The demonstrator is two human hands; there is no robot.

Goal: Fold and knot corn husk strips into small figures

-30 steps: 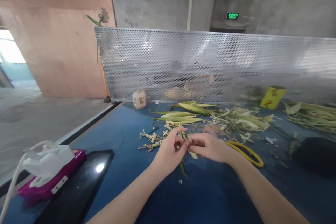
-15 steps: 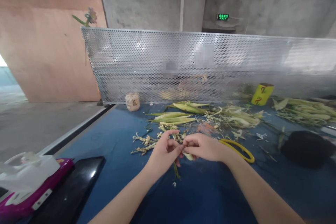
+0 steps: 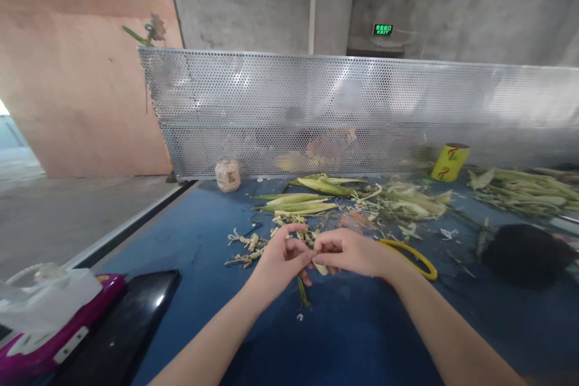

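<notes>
Over the middle of the blue table (image 3: 353,332), my left hand (image 3: 283,258) and my right hand (image 3: 353,252) meet, fingertips pinched together. A small pale piece of corn husk (image 3: 321,268) shows below the right fingers. From under the left hand hangs a narrow green husk strip (image 3: 303,294); its upper end is hidden. Knotted pale husk pieces (image 3: 248,247) lie just beyond and left of the left hand. Behind the hands rest long green corn husks (image 3: 296,202). A yellow loop (image 3: 423,260) lies by the right forearm.
A perforated metal screen (image 3: 253,102) closes off the table's far side. Near it stand a whitish jar-like object (image 3: 227,176) and a yellow roll (image 3: 450,163). More husks (image 3: 525,193) and a black object (image 3: 525,253) are at right. A black tablet-like slab (image 3: 131,319) and purple device (image 3: 94,325) sit at left.
The pale husk piece has turned and shifted slightly left between the fingers. Both hands stay pinched together in nearly the same place.
</notes>
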